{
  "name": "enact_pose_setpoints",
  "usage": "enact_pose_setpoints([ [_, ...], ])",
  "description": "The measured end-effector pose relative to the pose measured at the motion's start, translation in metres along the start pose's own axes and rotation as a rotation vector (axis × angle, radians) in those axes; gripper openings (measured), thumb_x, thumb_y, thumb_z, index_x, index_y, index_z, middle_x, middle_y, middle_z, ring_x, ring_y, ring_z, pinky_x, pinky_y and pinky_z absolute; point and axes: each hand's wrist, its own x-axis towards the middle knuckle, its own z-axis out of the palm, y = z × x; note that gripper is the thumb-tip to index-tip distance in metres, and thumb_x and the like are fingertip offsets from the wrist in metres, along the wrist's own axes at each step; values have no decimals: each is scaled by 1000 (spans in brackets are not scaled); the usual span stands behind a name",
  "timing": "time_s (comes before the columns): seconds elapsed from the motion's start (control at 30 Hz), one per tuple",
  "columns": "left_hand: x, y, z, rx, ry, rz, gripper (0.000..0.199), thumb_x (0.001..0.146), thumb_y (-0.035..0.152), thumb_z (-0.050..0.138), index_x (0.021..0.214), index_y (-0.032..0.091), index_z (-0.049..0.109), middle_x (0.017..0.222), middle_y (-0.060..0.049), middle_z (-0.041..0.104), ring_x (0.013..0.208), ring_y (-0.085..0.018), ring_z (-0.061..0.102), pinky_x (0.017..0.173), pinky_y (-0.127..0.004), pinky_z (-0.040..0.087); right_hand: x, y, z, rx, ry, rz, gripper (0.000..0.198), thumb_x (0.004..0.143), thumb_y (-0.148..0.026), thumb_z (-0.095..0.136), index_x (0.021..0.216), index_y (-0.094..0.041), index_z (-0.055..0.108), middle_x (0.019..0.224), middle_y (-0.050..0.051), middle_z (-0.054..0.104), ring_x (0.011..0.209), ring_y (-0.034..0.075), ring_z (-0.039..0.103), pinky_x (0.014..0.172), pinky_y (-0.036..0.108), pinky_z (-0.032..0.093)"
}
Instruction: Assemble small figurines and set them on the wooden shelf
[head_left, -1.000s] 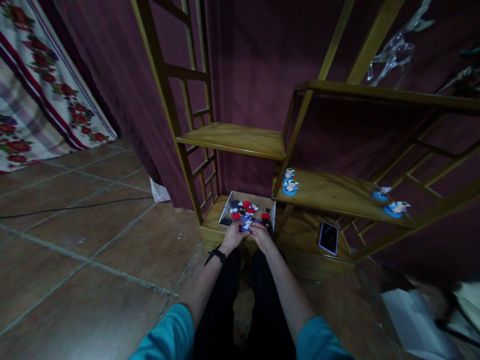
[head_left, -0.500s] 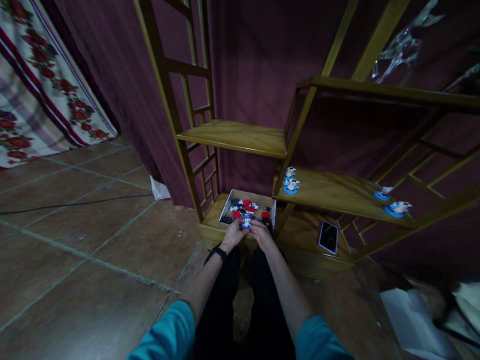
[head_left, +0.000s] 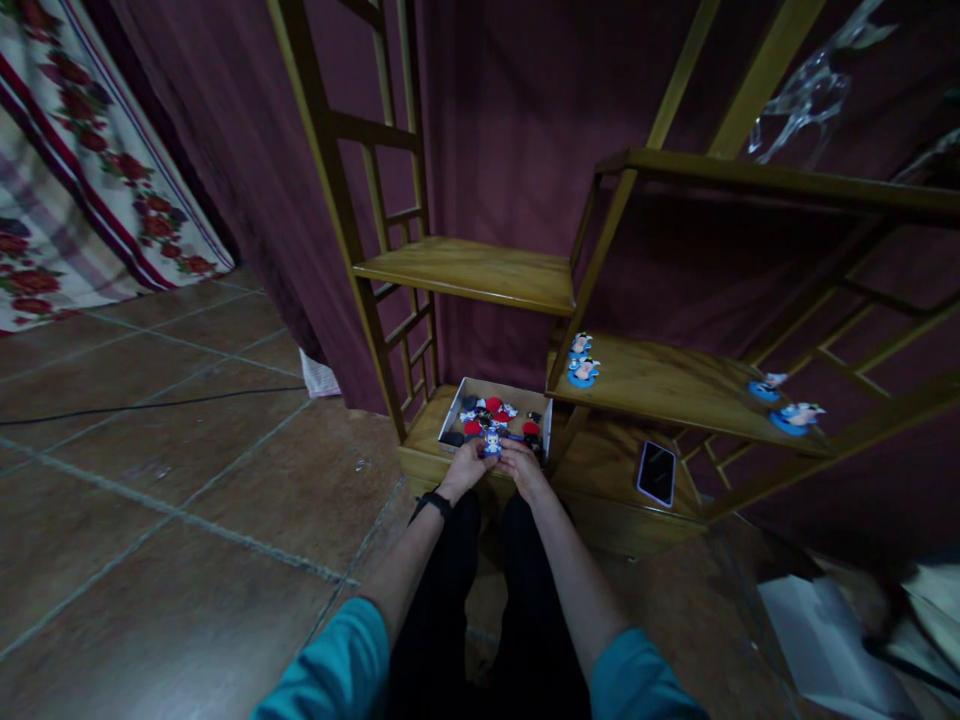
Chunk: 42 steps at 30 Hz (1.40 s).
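Observation:
Between my fingers is a small white and blue-purple figurine, upright at the front rim of a shallow box. My left hand pinches it from the left. From the right, my right hand closes on its base. The open cardboard box stands on the lowest shelf and holds several figurines, some with red bases and some with dark ones. My hands cover part of the box's near side.
Two figurines on blue bases stand at the left of the middle-right shelf, two more at its right. A phone lies on the lower shelf. A bare wooden shelf juts out above the box. A clear glass ornament stands higher up.
The figurine has turned or tilted slightly in my fingers. Both hands keep nearly the same place, and the box and shelves look unchanged.

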Motion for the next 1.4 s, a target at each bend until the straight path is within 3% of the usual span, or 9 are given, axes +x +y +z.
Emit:
enact_pose_setpoints([
  [0.6,-4,8,-1,46,-25,-30,15,61,16,67,75,14,61,64,0,63,64,-15,59,62,-26,47,-4,-1,1,-12,8,-12,28,55,-16,65,83,-19,65,70,1,70,67,16,65,66,29,50],
  [0.87,-2,6,0,38,29,5,25,56,15,70,78,15,59,68,1,62,65,-14,59,63,-26,46,-4,0,2,16,9,-32,26,54,-14,64,80,-19,65,69,1,69,69,16,65,65,28,51],
  [1.23,-1,-2,-1,138,35,70,28,56,18,70,80,15,56,67,3,57,60,-11,53,59,-22,42,-9,-6,4,25,-65,-23,31,62,-38,69,87,-20,64,83,3,70,77,17,66,64,26,51],
  [1.4,-4,6,0,133,28,45,27,56,21,72,78,15,59,66,2,60,63,-13,55,63,-25,44,-7,-3,2,11,18,-38,30,62,-36,70,86,-20,64,78,2,69,68,14,64,59,24,50],
])
